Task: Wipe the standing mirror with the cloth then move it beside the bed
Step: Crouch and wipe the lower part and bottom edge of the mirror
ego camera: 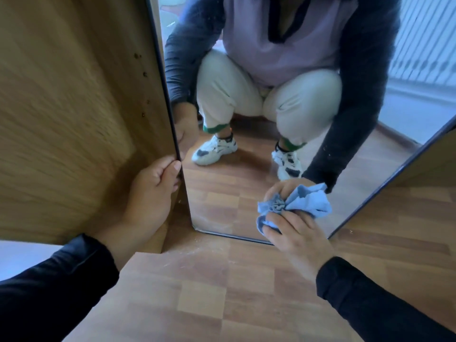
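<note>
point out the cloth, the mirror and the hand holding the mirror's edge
cloth [306, 202], head view, on its blue bunched folds
mirror [222, 198], head view, on bare glass near the bottom
left hand [150, 191], head view, on the back of the hand

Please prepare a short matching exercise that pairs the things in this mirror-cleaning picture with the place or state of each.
Column one:
1. crumpled light blue cloth
2. left hand
3. right hand
4. tall dark-framed standing mirror

Column two:
A. grips the mirror's left edge
B. stands on the wooden floor
C. holds the cloth low on the glass
D. bunched against the glass near the bottom edge

Pairs: 1-D, 2-A, 3-C, 4-B
</note>
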`<state>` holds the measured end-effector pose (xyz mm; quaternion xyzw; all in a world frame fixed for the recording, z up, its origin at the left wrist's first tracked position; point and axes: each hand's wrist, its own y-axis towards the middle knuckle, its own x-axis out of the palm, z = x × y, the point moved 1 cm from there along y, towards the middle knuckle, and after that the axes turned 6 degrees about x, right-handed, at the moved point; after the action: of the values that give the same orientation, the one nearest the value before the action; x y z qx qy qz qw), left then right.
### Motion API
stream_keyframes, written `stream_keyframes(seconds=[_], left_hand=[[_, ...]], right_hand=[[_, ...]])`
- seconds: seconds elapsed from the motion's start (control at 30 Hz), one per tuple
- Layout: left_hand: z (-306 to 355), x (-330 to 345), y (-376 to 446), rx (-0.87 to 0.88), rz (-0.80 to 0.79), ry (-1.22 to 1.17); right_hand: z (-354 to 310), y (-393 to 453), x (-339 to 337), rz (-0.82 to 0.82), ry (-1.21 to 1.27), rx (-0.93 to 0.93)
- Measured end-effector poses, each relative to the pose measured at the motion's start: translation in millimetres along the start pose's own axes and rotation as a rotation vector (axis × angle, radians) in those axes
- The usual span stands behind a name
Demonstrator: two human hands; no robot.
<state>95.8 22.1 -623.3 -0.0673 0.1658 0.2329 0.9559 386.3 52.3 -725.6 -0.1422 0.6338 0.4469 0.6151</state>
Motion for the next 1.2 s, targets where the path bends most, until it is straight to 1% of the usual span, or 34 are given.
stream_keyframes(seconds=[0.1, 0.2, 0.33, 0.43, 0.57, 0.7, 0.8, 0.87, 0.97, 1.03, 1.1, 1.2], left_hand=[[-16.7, 6.7, -6.0, -0.08, -0.021, -0.088], [-26.9, 14.3, -7.7, -0.148, -0.018, -0.14], [-34.1, 20.6, -9.9, -0.189, -0.019, -0.086], [-40.0, 21.8, -10.6, -0.2, -0.021, -0.051], [-42.1, 19.0, -10.1, -0.234, -0.011, -0.037], [-46.0, 17.3, -12.0, -0.28, -0.017, -0.044], [-48.7, 20.7, -15.2, -0.309, -0.038, -0.04], [-50.4, 22.6, -16.3, -0.32, -0.04, -0.039], [-52.9, 23.5, -16.4, -0.317, -0.046, -0.027], [-53.4, 23.4, -16.3, -0.306, -0.05, -0.026], [-54.3, 22.6, -15.7, -0.299, -0.051, -0.021], [-58.4, 20.4, -13.2, -0.3, -0.058, 0.004]], right_hand=[[6.9, -13.0, -6.8, -0.002, -0.049, 0.073], [-0.8, 2.9, -8.4, 0.005, -0.038, 0.071], [-17.0, 27.6, -0.9, 0.07, 0.014, -0.004], [-16.9, 22.0, 2.2, 0.11, 0.023, -0.021], [-1.8, -3.2, -4.1, 0.061, -0.025, 0.019], [1.7, -12.8, 1.2, 0.038, -0.013, 0.057], [-9.6, 4.0, 11.7, 0.05, 0.0, -0.033], [-21.6, 21.7, 16.7, 0.092, 0.039, -0.112], [-33.5, 35.7, 20.2, 0.129, 0.117, -0.147], [-30.5, 27.0, 23.3, 0.098, 0.137, -0.172], [-20.0, 7.1, 27.3, 0.031, 0.119, -0.197], [-4.1, -27.3, 33.3, -0.082, 0.008, -0.242]])
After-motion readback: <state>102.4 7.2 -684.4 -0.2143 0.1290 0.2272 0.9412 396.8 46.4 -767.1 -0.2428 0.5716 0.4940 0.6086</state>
